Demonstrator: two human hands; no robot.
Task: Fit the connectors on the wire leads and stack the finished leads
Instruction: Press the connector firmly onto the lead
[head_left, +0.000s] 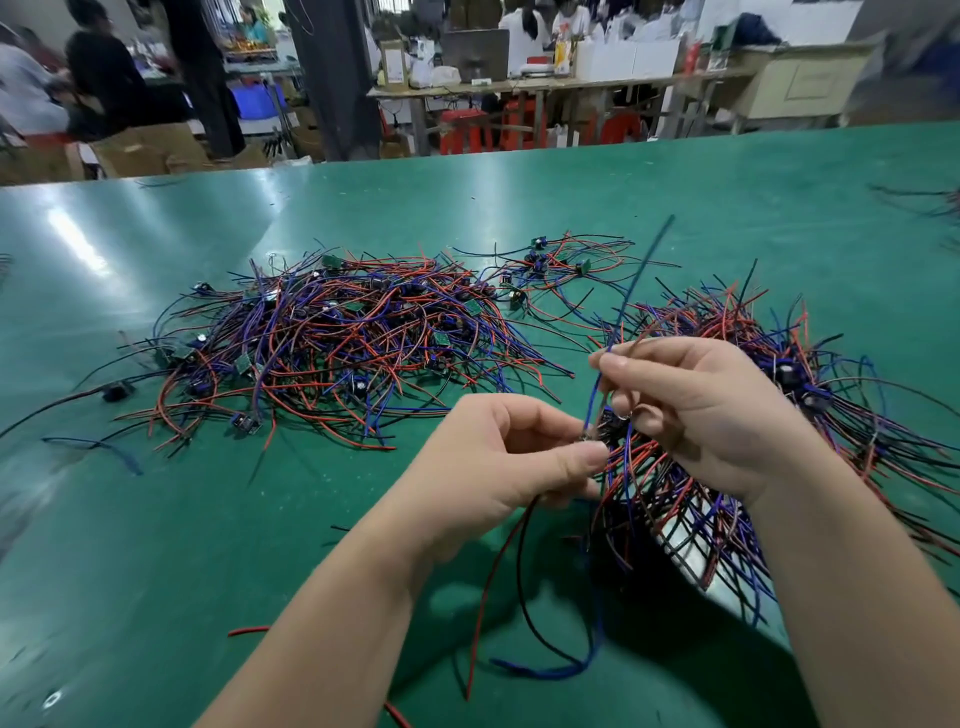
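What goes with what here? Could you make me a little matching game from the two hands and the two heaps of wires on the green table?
Things:
1 left hand
2 right hand
3 loose tangle of leads
4 fanned stack of leads

States or places:
A lies under the right wrist, at the table's right
B pinches the upright blue wire
C spreads over the middle of the green table
D grips a lead whose red wire hangs down

Pairs: 1-D, 2-B, 3-C, 4-A.
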